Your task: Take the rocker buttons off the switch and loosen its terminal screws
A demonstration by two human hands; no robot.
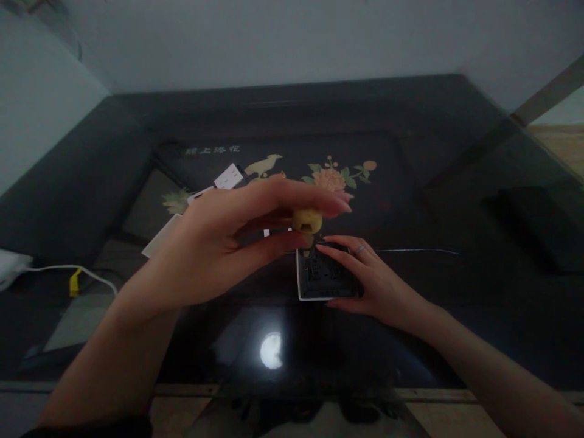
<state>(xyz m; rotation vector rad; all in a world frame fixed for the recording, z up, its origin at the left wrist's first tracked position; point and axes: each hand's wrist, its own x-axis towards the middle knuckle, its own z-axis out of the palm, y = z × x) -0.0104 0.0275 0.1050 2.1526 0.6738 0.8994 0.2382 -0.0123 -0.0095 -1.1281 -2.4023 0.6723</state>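
My left hand (232, 237) is closed, with the thumb and fingers around the yellow handle of a screwdriver (308, 220). The screwdriver stands roughly upright, seen from its handle end; its lower part reaches down over the top left corner of a wall socket (328, 277). That socket lies face down, its dark back up and a white rim along its left and lower edges. My right hand (365, 267), with a ring on one finger, grips the socket from the right side. Whether the screwdriver tip sits in a screw is too dark to tell.
Behind my left hand lie a white socket (229, 176) and a white plate (162, 236), partly hidden. Small white pieces (267, 233) are near my left fingers. A white cable (98, 277) with a yellow tag (74, 283) lies at left on the glossy black table (410, 340).
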